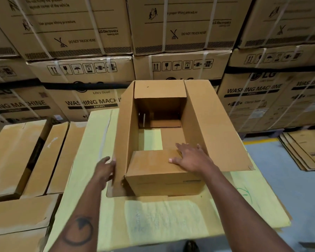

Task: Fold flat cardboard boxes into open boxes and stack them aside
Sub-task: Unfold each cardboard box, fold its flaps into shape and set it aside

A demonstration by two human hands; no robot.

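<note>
A brown cardboard box [213,124] stands partly folded on a pale yellow sheet [153,220], its top facing me. The long side flaps stand up on the left and spread out on the right. My right hand [189,157] lies flat with straight fingers on the near inner flap, pressing it down into the box. My left hand [105,170] touches the outside of the left side flap near its lower edge. The yellow sheet shows through a gap in the box's bottom.
Several brown cardboard boxes [16,157] lie at the left beside the sheet. A stack of flat cardboard [305,150] lies on the grey floor at the right. Tall strapped washing-machine cartons [91,73] form a wall behind.
</note>
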